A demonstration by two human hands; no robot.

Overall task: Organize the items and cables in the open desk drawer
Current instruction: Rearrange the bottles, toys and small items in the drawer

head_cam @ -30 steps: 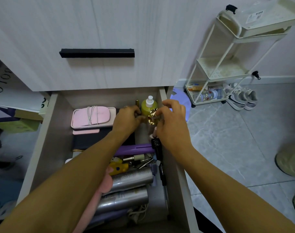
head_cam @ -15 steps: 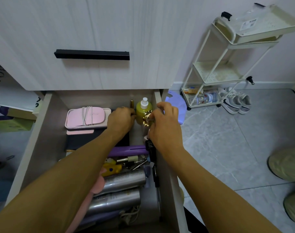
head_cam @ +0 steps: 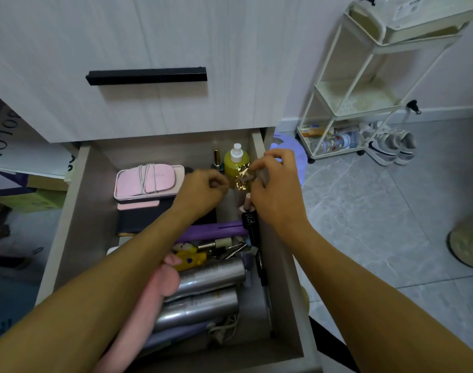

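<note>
The open drawer [head_cam: 68, 211] holds a pink case wrapped with a white cable [head_cam: 146, 181], a dark box [head_cam: 141, 220], a purple case [head_cam: 214, 230], two silver cans [head_cam: 203, 292], a yellow toy [head_cam: 191, 258], a black pen [head_cam: 262, 267] and a loose white cable [head_cam: 224, 328]. At the back right stands a yellow-green bottle [head_cam: 236, 164] beside a gold tube [head_cam: 217, 157]. My right hand [head_cam: 275, 189] pinches a small shiny gold item [head_cam: 242, 177] in front of the bottle. My left hand [head_cam: 203, 189] is curled shut just left of it; whether it touches the item is unclear.
A closed drawer front with a black handle [head_cam: 146, 75] hangs above. A white wire cart [head_cam: 364, 103] and sneakers [head_cam: 391, 146] stand on the tiled floor at right. Boxes [head_cam: 22, 195] sit at left. A pink object [head_cam: 138, 324] lies under my left forearm.
Both hands stay at the back right of the drawer working the gold item. The left hand has drawn slightly away from it; the camera view shifted a little.
</note>
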